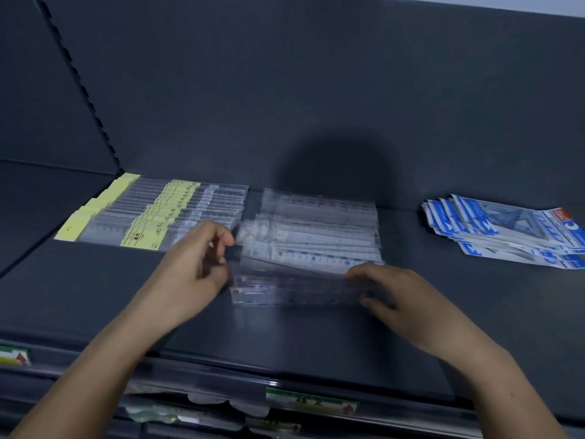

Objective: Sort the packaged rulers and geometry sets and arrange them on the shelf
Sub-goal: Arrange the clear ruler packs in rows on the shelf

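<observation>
A fanned pile of clear-packaged rulers (316, 236) lies in the middle of the dark shelf (95, 296). My left hand (196, 264) pinches the left end of the nearest clear ruler pack (294, 286), and my right hand (386, 293) grips its right end. To the left lies a neat overlapping row of rulers with yellow labels (152, 217). At the right, a stack of blue and white geometry sets (506, 229) is spread on the shelf.
The shelf's dark back panel (285, 90) rises behind the goods, with a slotted upright (82, 90) at the left. Below the front edge run price-tag strips (311, 402) and a lower shelf with more packaged goods (177, 413).
</observation>
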Demonstrator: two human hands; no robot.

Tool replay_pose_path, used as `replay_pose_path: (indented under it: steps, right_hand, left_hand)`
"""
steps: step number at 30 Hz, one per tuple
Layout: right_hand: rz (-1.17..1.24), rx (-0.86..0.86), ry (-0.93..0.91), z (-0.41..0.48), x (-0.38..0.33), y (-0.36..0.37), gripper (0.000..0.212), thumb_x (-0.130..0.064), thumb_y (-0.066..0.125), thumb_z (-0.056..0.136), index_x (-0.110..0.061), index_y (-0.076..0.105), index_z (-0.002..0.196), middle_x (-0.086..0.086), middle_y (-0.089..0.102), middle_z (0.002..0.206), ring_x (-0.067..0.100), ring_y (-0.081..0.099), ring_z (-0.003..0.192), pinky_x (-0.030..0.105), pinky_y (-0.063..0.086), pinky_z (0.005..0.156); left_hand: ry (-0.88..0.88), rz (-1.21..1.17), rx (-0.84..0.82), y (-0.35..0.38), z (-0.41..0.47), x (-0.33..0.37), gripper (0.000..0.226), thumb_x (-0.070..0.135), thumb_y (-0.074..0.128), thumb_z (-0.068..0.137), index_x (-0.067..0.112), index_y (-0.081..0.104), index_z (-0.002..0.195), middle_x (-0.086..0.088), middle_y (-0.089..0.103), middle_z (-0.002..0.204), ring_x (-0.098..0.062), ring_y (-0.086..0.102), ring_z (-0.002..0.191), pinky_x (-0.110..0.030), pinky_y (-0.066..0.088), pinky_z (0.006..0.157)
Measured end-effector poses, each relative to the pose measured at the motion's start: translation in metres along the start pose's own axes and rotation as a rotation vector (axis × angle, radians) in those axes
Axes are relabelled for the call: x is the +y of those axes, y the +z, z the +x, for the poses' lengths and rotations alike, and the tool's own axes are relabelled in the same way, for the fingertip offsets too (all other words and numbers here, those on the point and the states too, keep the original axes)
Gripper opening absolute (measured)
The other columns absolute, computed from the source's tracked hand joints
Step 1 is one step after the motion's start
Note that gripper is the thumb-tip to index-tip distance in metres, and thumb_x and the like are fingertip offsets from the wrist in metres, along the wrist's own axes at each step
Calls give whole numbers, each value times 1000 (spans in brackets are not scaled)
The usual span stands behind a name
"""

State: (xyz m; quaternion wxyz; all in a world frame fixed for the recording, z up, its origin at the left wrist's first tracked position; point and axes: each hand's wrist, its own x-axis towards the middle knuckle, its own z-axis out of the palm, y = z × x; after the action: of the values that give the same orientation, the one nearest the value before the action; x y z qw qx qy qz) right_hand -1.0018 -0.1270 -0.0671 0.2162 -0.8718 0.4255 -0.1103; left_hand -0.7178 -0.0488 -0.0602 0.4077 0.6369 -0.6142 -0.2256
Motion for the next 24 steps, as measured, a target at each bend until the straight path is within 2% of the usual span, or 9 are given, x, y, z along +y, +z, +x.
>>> replay_pose_path:
  steps: [2,3,6,10,13,16,18,21,24]
  right_hand:
    - [-3,-3,-4,0,-1,0,31,-14,61,86,-33,58,111,-13,63,109,8,57,103,31,46,92]
    - [-1,-2,-9,1,-3,0,30,-15,61,86,-32,58,110,-13,64,108,8,58,103,31,46,91]
    - [1,27,-39,2,-6,2,29,-15,65,84,-31,61,107,-17,65,105,7,59,101,32,47,90]
    - [-7,62,-66,0,-7,4,27,-18,67,81,-32,63,104,-12,67,99,11,61,96,38,49,86]
    - [26,130,-94,-2,-6,3,26,-24,66,76,-32,65,100,-12,69,93,13,63,91,40,51,82]
    - [145,262,-114,-5,-7,0,24,-31,65,71,-36,63,94,-24,64,89,3,61,90,18,45,85]
    - [284,418,-117,-6,-10,-5,27,-35,65,71,-41,58,97,-24,63,98,-2,58,97,7,39,87]
    - [629,636,-39,-5,-14,-9,40,-20,71,74,-36,53,105,-16,63,104,-2,59,100,10,43,86]
    - [942,608,84,-1,-27,-7,48,-2,72,75,-27,49,110,2,60,107,6,59,95,13,48,80]
  left_hand:
    - [156,173,76,6,1,10,22,14,52,78,33,49,88,8,50,88,-9,50,84,-27,43,73]
    - [229,254,24,9,1,16,17,27,50,78,30,51,95,10,52,95,-6,47,91,-26,38,79]
    - [406,455,-194,26,4,25,46,53,54,79,25,54,115,15,53,111,-2,43,107,-21,26,94]
    - [457,614,-301,48,9,35,33,44,55,88,27,53,117,14,54,106,-8,49,101,-19,26,82]
    - [416,548,-328,50,10,36,21,36,52,92,25,53,110,15,49,101,-7,48,99,-19,28,74]
    - [364,478,-293,47,7,35,20,34,52,93,24,53,110,13,56,101,-8,52,96,-23,37,76]
    - [305,438,-240,43,8,33,16,33,54,92,25,53,107,13,58,88,-7,53,81,-26,37,70]
    - [222,241,-159,40,13,33,7,27,60,89,25,54,92,11,56,71,-7,52,67,-27,38,62]
    - [24,-127,-82,42,19,41,5,21,63,88,18,59,89,1,69,80,-10,63,72,-26,46,65]
